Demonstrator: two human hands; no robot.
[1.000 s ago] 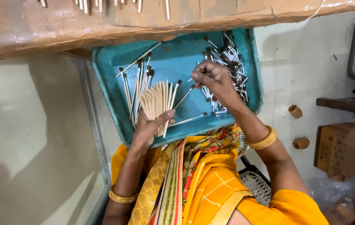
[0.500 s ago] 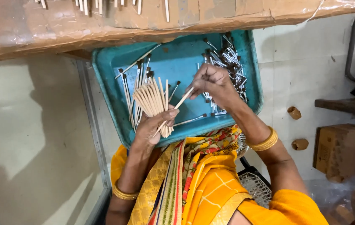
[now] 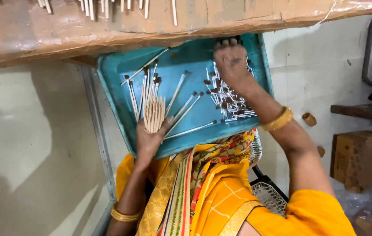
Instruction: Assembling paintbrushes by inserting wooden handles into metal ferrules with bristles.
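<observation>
From the head view, the left hand [image 3: 151, 139] grips a fanned bundle of pale wooden sticks [image 3: 154, 114] upright over the teal plastic tray [image 3: 115, 87] on the lap — likely to keep them sorted. The right hand [image 3: 231, 61] reaches, fingers curled, into the heap of dark-tipped white sticks [image 3: 227, 97]; whether it pinches one is unclear. Cardboard-wrapped board [image 3: 107, 30] above, pale tiled floor [image 3: 29, 131] around.
</observation>
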